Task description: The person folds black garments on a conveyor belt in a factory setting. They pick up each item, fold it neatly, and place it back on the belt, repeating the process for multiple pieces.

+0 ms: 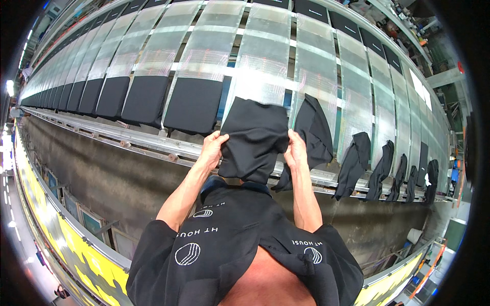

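A black fabric panel (254,135) hangs between my two hands, its far part lying over the near end of a glass-like printing board (262,82). My left hand (213,147) pinches its left edge, thumb on top. At the opposite edge, my right hand (296,148) grips the cloth with the fingers partly hidden. Wrinkles run across the middle of the panel, and its near edge droops towards my body. Just right of my right hand, another black cloth piece (313,128) lies crumpled on the neighbouring board. To the left, a black panel (194,103) is spread flat on its board.
Flat black panels (145,97) cover the near ends of several boards leftward. Loose black pieces (352,164) drape over the board ends at right. A metal rail (183,151) runs along the near side. Behind me stands another long table with yellow-patterned cloth (95,273).
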A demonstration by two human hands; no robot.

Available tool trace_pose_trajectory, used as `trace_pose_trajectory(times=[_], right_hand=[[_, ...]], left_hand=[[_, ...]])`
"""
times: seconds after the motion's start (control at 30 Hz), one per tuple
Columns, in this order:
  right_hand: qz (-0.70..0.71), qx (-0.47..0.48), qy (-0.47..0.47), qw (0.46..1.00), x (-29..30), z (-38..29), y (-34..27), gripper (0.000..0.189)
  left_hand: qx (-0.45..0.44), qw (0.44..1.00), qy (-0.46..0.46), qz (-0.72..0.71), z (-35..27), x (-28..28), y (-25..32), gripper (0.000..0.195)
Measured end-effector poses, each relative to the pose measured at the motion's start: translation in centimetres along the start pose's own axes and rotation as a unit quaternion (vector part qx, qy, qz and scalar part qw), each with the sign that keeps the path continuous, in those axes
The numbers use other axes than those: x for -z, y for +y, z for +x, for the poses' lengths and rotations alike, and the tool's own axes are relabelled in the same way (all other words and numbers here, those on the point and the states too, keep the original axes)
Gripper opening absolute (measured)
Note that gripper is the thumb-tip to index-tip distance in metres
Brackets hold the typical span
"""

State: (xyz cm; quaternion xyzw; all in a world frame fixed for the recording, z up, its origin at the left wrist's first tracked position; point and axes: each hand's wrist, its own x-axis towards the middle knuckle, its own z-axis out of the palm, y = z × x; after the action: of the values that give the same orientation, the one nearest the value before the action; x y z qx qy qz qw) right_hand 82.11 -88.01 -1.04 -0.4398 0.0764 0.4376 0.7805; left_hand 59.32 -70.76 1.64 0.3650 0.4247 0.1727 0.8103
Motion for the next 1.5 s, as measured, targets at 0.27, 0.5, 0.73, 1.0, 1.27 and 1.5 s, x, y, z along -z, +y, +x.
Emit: trace_pose_trajectory(times=[0.27, 0.5, 0.73, 1.0, 1.27, 1.5], right_hand=[[-0.243, -0.078, 0.038, 0.966, -0.1, -2.7, -0.6, 0.015], [-0.165, -0.04, 0.065, 0.983, -0.7, -4.6, -2.8, 0.011], [-0.063, 0.081, 0.01, 0.995, -2.8, -5.5, -5.2, 0.006], [-0.017, 0.174, -0.051, 0.983, -4.0, 1.5, -5.0, 0.008], [-0.152, 0.11, 0.137, 0.973, -1.6, 4.6, -1.7, 0.009], [-0.16, 0.099, 0.124, 0.974, -0.2, 2.7, -1.3, 0.01]], left_hand=[[0.028, 0.994, 0.058, 0.087, 1.4, -0.2, 0.5, 0.011], [-0.037, 0.993, 0.069, 0.093, 0.0, -0.9, 2.2, 0.011], [-0.048, 0.998, 0.001, -0.042, -1.6, -1.9, 2.4, 0.011], [-0.19, 0.979, -0.021, -0.068, 3.3, -3.7, 4.2, 0.013], [-0.043, 0.994, 0.096, 0.039, 6.8, -2.0, 1.5, 0.012], [-0.015, 0.993, 0.101, 0.055, 6.3, -1.0, 0.0, 0.013]])
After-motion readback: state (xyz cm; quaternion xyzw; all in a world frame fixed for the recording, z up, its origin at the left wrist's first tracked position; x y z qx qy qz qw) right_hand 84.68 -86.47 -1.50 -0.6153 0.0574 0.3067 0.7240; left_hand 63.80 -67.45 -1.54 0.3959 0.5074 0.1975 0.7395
